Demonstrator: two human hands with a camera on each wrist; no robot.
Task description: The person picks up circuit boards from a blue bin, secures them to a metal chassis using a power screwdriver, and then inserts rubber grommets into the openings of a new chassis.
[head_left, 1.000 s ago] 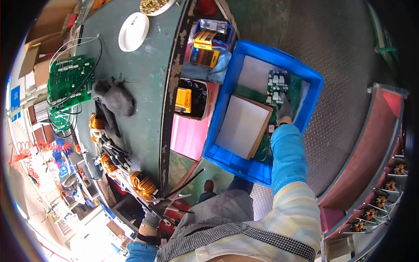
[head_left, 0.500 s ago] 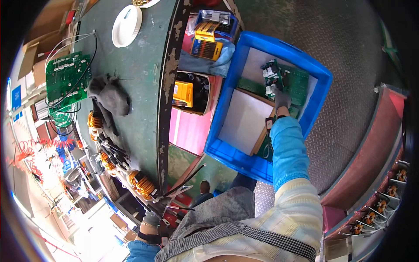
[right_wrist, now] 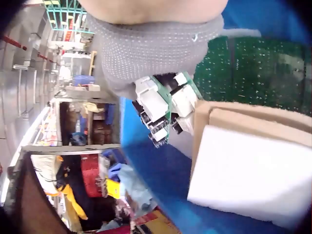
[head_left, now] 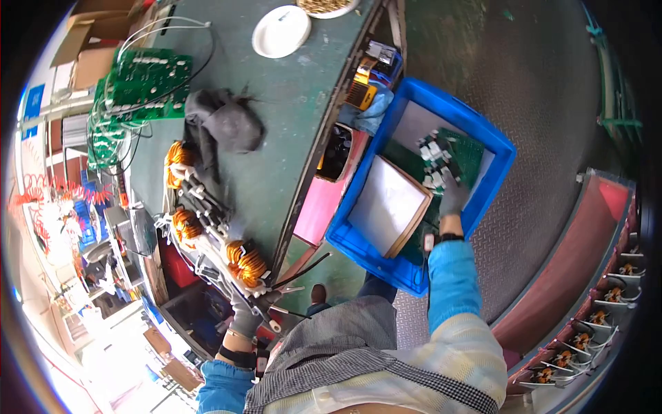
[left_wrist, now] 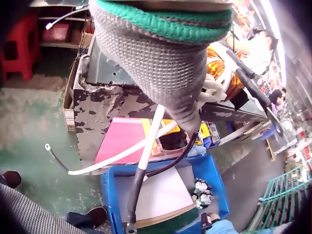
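In the head view my gloved right hand (head_left: 453,199) reaches into a blue plastic bin (head_left: 476,105) and grips small circuit boards (head_left: 434,153) bearing white blocks. The right wrist view shows these boards (right_wrist: 155,105) side by side below the glove, whose fingertips are hidden. Under them lies a large green circuit board (head_left: 470,148), beside cardboard and white sheets (head_left: 387,203). At the workbench edge my gloved left hand (head_left: 246,319) holds white and black cables (left_wrist: 152,136) with metal lug ends. Copper-wound ring coils (head_left: 246,263) lie close by it.
On the green workbench (head_left: 303,103) are a grey cloth (head_left: 238,127), a white dish (head_left: 281,32) and green circuit boards (head_left: 148,83) with wires. A pink panel (head_left: 321,203) and small boxes sit below its edge. More coils stand in a rack (head_left: 583,341) at right.
The small boards in my right hand have tilted and shifted within the bin. My left hand stays on the cables. The head view has swung, shifting the bench rightward.
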